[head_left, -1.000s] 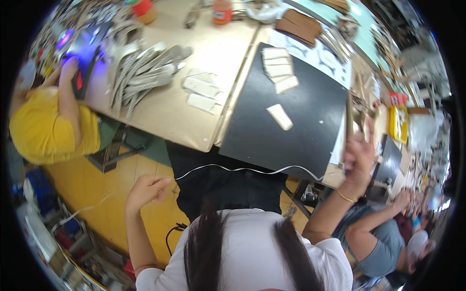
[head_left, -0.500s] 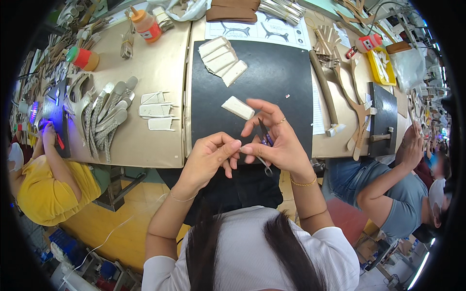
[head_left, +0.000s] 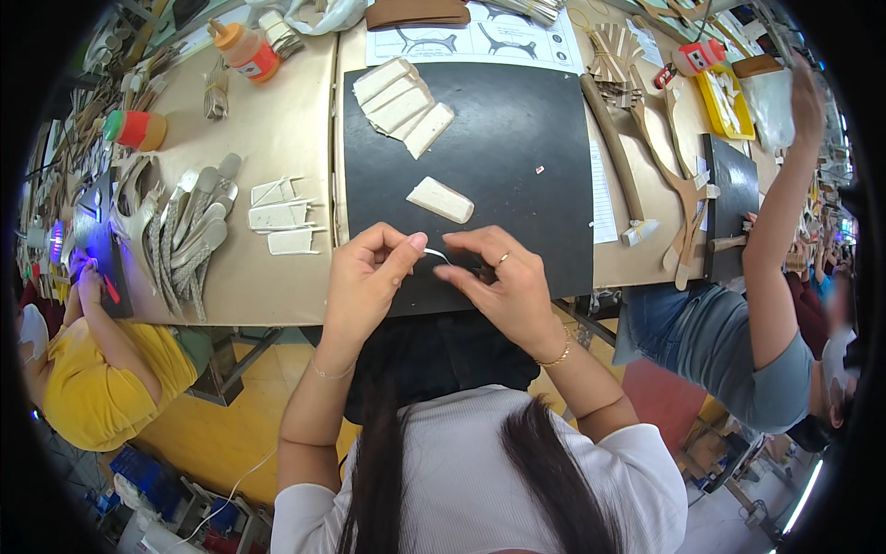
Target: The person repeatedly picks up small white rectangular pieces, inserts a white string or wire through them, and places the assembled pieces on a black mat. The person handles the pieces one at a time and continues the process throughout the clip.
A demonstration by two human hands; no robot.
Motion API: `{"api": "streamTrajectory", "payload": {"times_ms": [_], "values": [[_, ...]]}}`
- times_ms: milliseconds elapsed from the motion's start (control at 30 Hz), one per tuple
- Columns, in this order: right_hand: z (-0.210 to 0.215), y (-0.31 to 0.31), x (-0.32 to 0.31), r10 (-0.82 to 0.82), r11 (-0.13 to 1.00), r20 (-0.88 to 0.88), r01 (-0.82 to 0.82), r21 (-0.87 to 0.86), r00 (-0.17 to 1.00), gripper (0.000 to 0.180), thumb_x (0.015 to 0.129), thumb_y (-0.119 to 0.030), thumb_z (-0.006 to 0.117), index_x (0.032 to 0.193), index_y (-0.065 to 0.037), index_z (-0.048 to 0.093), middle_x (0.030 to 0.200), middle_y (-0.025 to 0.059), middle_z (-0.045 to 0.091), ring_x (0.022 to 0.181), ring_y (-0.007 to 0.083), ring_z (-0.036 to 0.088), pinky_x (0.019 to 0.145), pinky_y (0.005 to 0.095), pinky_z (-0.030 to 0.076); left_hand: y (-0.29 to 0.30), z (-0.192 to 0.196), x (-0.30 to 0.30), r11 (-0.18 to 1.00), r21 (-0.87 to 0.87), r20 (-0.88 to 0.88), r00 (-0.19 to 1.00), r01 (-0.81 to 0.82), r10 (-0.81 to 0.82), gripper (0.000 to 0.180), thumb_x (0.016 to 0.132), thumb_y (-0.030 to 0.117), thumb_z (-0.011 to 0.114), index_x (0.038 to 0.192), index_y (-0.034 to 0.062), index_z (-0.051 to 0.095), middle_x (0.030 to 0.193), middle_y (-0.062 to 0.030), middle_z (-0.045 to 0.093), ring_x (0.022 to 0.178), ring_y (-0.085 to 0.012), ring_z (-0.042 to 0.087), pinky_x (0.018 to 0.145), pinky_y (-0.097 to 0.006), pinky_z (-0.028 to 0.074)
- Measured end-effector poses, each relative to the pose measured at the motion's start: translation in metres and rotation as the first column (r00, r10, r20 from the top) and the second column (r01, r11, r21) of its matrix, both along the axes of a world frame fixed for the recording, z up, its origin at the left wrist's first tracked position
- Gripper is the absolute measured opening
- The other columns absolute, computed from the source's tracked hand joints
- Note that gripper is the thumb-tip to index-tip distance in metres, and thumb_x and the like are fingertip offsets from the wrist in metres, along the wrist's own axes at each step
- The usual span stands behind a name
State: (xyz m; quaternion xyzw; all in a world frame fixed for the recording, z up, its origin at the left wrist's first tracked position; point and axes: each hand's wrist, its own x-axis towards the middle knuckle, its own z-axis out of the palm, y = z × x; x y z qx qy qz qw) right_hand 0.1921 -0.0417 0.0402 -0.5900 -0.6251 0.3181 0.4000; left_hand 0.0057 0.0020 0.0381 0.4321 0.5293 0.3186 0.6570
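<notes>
I pinch a thin white strip (head_left: 437, 252) between the thumb and forefinger of my left hand (head_left: 366, 277). It curves out from those fingers to the right and slightly back toward me, so its free part lies in the gap before my right hand (head_left: 508, 286). There, thumb and forefinger stand parted; I cannot tell whether they touch the strip or whether my palm hides something.

Just beyond my fingers a single cream piece (head_left: 441, 199) lies flat, its long axis slanting from far left to near right. Farther off is a fan of cream pieces (head_left: 397, 100), both on a black mat (head_left: 517, 120) over the tan surface (head_left: 286, 102). A wooden rod (head_left: 612, 148) lies right of the mat; co-workers sit at either side.
</notes>
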Motion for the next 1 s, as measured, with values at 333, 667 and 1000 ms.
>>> {"api": "streamTrajectory", "payload": {"times_ms": [333, 667, 1000], "values": [[-0.010, 0.025, 0.045, -0.189, 0.907, -0.203, 0.092, -0.410, 0.961, 0.017, 0.098, -0.015, 0.072, 0.104, 0.002, 0.073, 0.084, -0.0009, 0.070, 0.062, 0.0024, 0.050, 0.057, 0.0194, 0.041, 0.007, -0.044, 0.016, 0.409, 0.600, -0.783, 0.608, 0.687, 0.128, 0.051, 0.090, 0.024, 0.074, 0.134, 0.0007, 0.061, 0.142, -0.0169, 0.057, 0.136, -0.0344, 0.051, 0.109, -0.051, 0.041], [-0.014, 0.055, 0.017, 0.143, 0.809, -0.085, -0.166, -0.563, 0.986, 0.025, 0.092, -0.020, 0.069, 0.092, 0.004, 0.076, 0.069, 0.0135, 0.071, 0.065, 0.0212, 0.071, 0.066, 0.0330, 0.054, -0.051, -0.039, 0.000, 0.504, 0.468, -0.876, 0.458, 0.726, 0.152, 0.059, 0.088, 0.029, 0.077, 0.139, 0.0036, 0.060, 0.145, -0.0162, 0.055, 0.132, -0.0348, 0.051, 0.108, -0.049, 0.040], [-0.012, 0.069, 0.005, 0.274, 0.809, 0.094, -0.177, -0.561, 0.957, 0.029, 0.087, -0.024, 0.070, 0.087, 0.004, 0.077, 0.073, 0.0220, 0.071, 0.073, 0.0381, 0.073, 0.073, 0.0432, 0.056, -0.046, -0.037, -0.002, 0.469, 0.479, -0.874, 0.453, 0.742, 0.176, 0.058, 0.087, 0.033, 0.079, 0.135, 0.0049, 0.063, 0.139, -0.0156, 0.058, 0.127, -0.0340, 0.053, 0.106, -0.050, 0.039]]}}
